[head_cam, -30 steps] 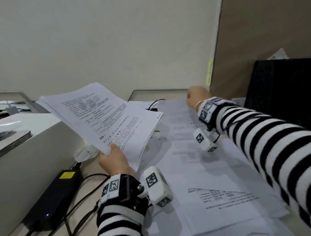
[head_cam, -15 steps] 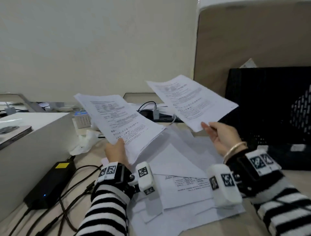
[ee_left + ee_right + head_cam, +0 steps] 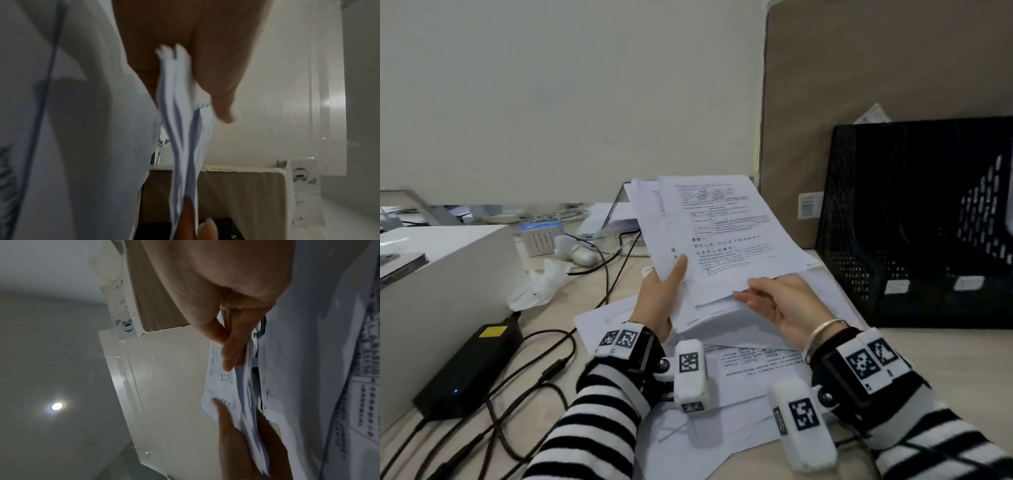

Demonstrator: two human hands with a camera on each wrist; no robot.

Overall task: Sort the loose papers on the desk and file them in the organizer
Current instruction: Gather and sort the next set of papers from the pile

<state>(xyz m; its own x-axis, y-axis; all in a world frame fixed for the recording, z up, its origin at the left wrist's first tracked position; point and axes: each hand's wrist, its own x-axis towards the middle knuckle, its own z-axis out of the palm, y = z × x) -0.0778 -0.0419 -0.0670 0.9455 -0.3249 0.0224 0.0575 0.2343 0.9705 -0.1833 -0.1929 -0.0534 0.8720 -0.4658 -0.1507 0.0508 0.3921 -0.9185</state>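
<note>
A stack of printed papers (image 3: 722,240) is raised, tilted, above the desk in the head view. My left hand (image 3: 671,284) grips its lower left edge, thumb on top. My right hand (image 3: 750,291) pinches the lower right edge, fingers curled at the sheets. The left wrist view shows the stack (image 3: 180,129) edge-on under the left thumb (image 3: 222,105). In the right wrist view, fingers (image 3: 232,350) hold the printed sheets (image 3: 222,386). Loose papers (image 3: 750,363) lie on the desk below both hands. The black mesh organizer (image 3: 914,222) stands to the right.
A black power brick (image 3: 472,370) with cables lies at the left front beside a white box (image 3: 448,274). Crumpled tissue (image 3: 537,284), a small blue-topped box (image 3: 539,238) and white adapters sit behind. A brown cardboard panel (image 3: 808,102) rises behind the organizer.
My right hand lifted a sheet from the far desk and carried it left onto the left hand's stack. Both hands now hold one stack together.
</note>
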